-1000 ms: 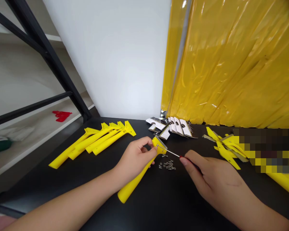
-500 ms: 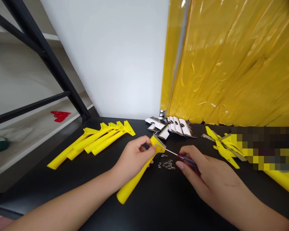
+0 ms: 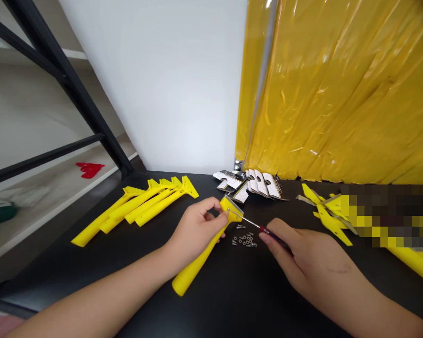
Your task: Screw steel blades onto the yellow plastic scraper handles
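My left hand [image 3: 199, 230] is closed round the neck of a yellow scraper [image 3: 188, 274], whose head has a metal edge and points away from me. A screwdriver [image 3: 257, 226] is gripped in my right hand [image 3: 303, 249], its shaft slanting left so that the tip meets the scraper head beside my left thumb. The tip rests at a small screw there. Just below the head, several loose screws and nuts [image 3: 246, 240] lie on the black table [image 3: 254, 300].
Several yellow scrapers [image 3: 155, 202] lie side by side at the left. White printed cards [image 3: 262, 183] are at the back, and more yellow parts [image 3: 326, 216] lie at the right. A black frame [image 3: 81, 108] and a yellow plastic sheet [image 3: 338, 94] stand beyond.
My right hand has turned slightly, with its fingers rolled round the screwdriver handle. The scraper and my left hand have hardly moved.
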Tool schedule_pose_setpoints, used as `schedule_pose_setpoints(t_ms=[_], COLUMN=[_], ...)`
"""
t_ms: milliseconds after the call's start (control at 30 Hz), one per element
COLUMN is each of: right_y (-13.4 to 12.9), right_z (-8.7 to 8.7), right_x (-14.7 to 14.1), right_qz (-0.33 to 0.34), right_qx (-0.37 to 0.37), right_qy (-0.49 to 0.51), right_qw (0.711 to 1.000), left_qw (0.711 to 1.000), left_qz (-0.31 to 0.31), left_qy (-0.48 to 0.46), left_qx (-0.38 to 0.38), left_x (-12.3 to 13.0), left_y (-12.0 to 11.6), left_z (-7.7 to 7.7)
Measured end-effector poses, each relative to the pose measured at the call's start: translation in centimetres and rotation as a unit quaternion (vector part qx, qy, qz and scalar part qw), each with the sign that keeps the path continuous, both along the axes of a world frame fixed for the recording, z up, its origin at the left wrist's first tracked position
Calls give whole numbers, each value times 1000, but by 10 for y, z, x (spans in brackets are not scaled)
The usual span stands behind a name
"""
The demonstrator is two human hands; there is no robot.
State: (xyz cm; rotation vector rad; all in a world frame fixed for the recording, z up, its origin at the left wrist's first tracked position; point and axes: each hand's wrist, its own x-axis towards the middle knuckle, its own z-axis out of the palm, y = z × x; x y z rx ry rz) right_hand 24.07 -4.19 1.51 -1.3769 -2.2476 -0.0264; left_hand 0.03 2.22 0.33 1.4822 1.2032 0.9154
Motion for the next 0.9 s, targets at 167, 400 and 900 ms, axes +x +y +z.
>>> schedule_pose_setpoints(t_ms=[167,400,900], right_y=[0,2,6], right_z=[2,5,-2], right_x=[0,2,3], right_qz=[12,11,14], right_qx=[-46,-80,-34], right_qy=[47,63,-2], right_qw=[998,995,999], left_qw=[1000,1000,1000], left_qz=[-3,-8,-9], left_qy=[3,3,1], left_qx=[6,12,10], left_x=[0,0,0], left_y=[-2,-2,-3], left_z=[3,3,2])
